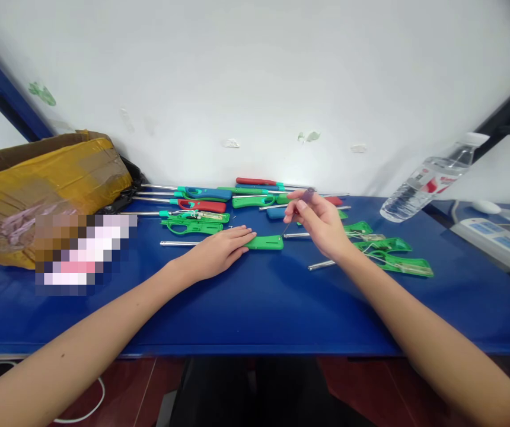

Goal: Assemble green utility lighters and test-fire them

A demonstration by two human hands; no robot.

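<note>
A green lighter (267, 242) with a long metal tube lies on the blue table (255, 314). My left hand (219, 252) rests over its middle, fingers pressed together, holding it down. Above the lighter's right end, my right hand (319, 222) pinches a small screwdriver (309, 194) with a dark purple handle. Its thin shaft points down and left. Opened green lighters (397, 264) with inner parts and metal tubes showing lie to the right of my right hand. Another opened green casing (195, 225) is just behind my left hand.
Red, blue and green lighters (201, 206) lie along the wall. A taped cardboard box (50, 184) stands at the left, beside a blurred patch. A water bottle (433, 178) stands at the back right, near a white power strip (499, 240).
</note>
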